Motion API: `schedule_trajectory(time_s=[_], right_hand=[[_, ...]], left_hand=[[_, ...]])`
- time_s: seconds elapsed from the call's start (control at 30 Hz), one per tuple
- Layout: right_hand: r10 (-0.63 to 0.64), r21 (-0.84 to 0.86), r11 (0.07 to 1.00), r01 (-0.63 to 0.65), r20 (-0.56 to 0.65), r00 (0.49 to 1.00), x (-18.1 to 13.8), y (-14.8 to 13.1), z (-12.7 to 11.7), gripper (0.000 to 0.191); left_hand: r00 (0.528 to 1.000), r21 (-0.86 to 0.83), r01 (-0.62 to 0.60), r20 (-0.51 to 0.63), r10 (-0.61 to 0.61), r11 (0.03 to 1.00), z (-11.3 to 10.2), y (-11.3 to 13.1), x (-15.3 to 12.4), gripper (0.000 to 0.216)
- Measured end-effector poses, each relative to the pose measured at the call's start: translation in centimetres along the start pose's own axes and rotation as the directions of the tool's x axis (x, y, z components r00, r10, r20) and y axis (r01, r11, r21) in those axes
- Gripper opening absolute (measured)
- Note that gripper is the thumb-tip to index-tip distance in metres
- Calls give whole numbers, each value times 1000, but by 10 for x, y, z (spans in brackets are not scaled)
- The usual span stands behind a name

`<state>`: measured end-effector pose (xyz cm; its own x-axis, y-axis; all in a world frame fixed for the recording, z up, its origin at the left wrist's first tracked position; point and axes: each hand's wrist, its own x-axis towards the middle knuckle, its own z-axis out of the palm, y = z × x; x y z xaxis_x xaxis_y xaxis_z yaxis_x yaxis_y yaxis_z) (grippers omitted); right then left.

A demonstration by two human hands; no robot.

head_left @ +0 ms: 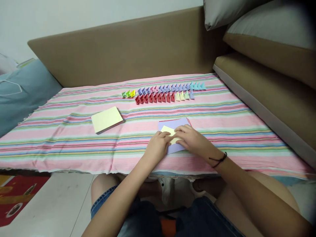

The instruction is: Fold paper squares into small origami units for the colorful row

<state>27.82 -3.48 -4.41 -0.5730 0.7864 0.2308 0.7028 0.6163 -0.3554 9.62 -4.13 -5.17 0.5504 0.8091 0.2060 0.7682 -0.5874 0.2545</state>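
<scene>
A small piece of pale yellow folding paper lies over a stack of lilac paper with red edges showing beneath. My left hand grips the yellow paper from the left, its fingers bent onto it. From the right, my right hand has curled fingers and thumb on the same paper. The fingertips of both hands nearly meet, and they cover part of its folds. Behind them stand two rows of small folded paper pieces: red ones in front, blue and purple ones behind.
A pile of pale yellow paper sits to the left on the striped cloth. Several green and yellow folded pieces end the rows. A brown backrest rises behind; cushions are stacked at the right.
</scene>
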Motion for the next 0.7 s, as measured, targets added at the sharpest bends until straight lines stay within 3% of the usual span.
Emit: schedule_trajectory(time_s=[0.17, 0.33, 0.7], right_hand=[[193, -203, 962, -183, 30, 981, -28, -30, 10, 34], [468, -235, 864, -445, 53, 882, -46, -33, 14, 42], [641, -268, 714, -647, -124, 758, -55, -21, 15, 40]], left_hand=[[1000, -21, -5, 7, 5, 1000, -1, -3, 2, 29], [1000, -25, 0, 20, 0, 1000, -1, -2, 4, 29], [1000, 12, 0, 26, 0, 1000, -1, 1, 5, 29]])
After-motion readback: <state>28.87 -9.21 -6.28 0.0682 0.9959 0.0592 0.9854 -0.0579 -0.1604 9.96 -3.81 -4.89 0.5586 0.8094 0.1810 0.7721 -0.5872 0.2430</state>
